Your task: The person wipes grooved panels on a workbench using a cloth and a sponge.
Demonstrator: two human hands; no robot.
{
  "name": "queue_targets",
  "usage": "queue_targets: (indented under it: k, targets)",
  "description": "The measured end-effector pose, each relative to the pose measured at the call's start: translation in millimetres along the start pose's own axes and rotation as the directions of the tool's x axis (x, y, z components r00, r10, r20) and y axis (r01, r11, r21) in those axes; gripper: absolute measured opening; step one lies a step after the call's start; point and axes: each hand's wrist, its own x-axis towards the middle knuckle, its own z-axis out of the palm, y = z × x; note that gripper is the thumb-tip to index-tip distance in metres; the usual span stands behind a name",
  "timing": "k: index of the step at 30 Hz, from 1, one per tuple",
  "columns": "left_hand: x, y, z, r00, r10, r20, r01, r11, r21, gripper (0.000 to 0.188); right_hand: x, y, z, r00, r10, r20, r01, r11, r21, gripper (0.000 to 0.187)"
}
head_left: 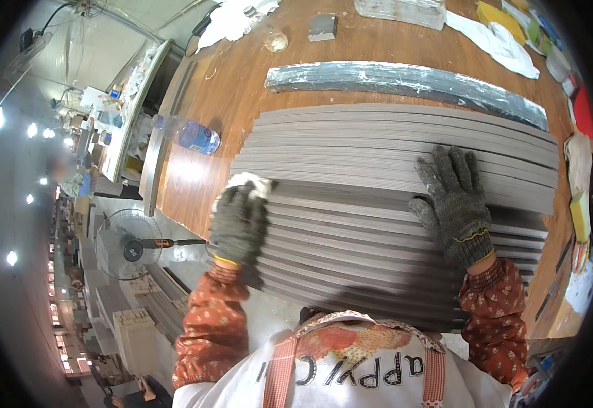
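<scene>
From the head view, I see long, narrow grey strips (351, 231) packed side by side on a brown wooden table (235, 78), right before the person. The far ones look paler and lie tight together; the nearer ones show darker bands between light edges, and the ends are staggered. The gloved left hand (237, 221), a bit blurred, has its fingers gathered on a white cloth (252, 182) at the strips' left end. The gloved right hand (454, 204) lies on them, fingers spread.
</scene>
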Motion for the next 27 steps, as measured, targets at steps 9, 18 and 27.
queue_targets:
  k: [9, 18, 27]
  targets:
    - [-15.1, 111.7, 21.4, 0.853, 0.52, -0.05, -0.514, 0.852, 0.103, 0.034, 3.0, -0.9, 1.0, 0.998, -0.047, -0.028, 0.048, 0.998, 0.04, 0.062]
    - [-4.9, 74.2, 15.0, 0.738, 0.655, -0.161, -0.607, 0.749, 0.266, 0.029, 1.1, 1.6, -3.7, 0.999, -0.003, 0.055, -0.001, 0.998, 0.066, 0.06]
    - [6.1, -32.1, 8.5, 0.992, 0.102, -0.07, -0.096, 0.991, 0.09, 0.025, 2.8, 5.3, 5.0, 0.996, -0.051, -0.079, 0.054, 0.998, 0.035, 0.056]
